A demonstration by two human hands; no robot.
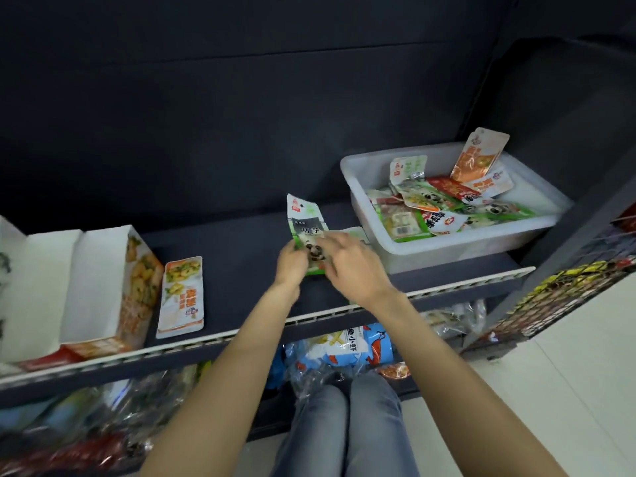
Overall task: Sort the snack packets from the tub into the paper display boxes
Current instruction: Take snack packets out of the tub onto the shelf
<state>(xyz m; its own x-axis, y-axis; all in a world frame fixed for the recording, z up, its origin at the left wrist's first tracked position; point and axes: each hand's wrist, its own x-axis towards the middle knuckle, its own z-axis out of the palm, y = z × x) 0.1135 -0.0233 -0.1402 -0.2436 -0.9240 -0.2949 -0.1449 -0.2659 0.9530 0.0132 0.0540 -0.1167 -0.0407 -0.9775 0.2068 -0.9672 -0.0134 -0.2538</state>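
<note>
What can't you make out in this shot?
Head view:
- Second packet behind the panda packet: mostly covered by the right hand.
- Left hand fingertips: behind the packets.
- Display boxes: cut by the left edge; insides out of view.
- Tub bottom: buried under packets.
- Lower shelf goods: blurred.

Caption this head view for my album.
Both hands hold a green packet between tub and boxes.

A dark shelf (241, 256) with a pale front strip (447, 290) is backed by a dark panel wall (241, 115). A lower shelf (103, 407) is crowded with wrapped goods. Pale floor tiles (550, 390) are seen at right, beside a wire rack (568, 287).
</note>
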